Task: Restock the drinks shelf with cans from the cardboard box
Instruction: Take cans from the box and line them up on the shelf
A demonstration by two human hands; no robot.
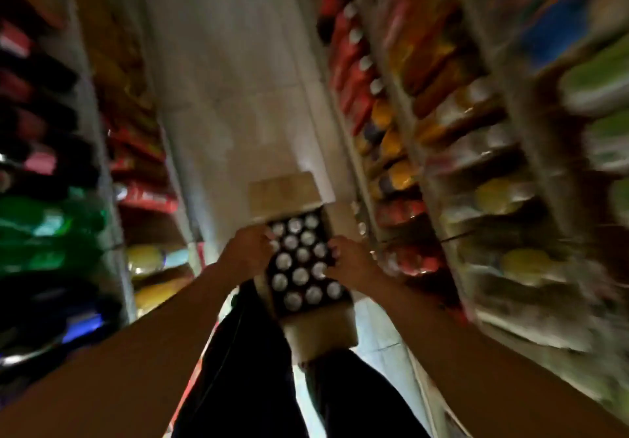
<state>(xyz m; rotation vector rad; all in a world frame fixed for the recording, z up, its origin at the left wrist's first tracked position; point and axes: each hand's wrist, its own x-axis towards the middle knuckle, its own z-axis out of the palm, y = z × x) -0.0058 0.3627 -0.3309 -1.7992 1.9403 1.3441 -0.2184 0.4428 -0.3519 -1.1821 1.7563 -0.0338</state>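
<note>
— Where is the box in relation to your hands?

— The cardboard box (320, 330) sits between them, open at the top, low in front of your legs (245, 369). Your left hand (246, 250) curls over its left edge and your right hand (350, 262) over its right edge, so both are grasping the box. The picture is too blurred to make out individual fingers.

— And the cans?

— The cans (301, 260) stand upright in rows inside it, silver tops showing, right between your two hands.

— What's around you?

— You stand in a narrow aisle with a pale tiled floor (231, 97). The left shelves (51, 182) hold dark and green bottles. The right shelves (459, 131) hold red, orange and yellow drinks, just beside the box. One flap (282, 190) lies open at the far end.
</note>
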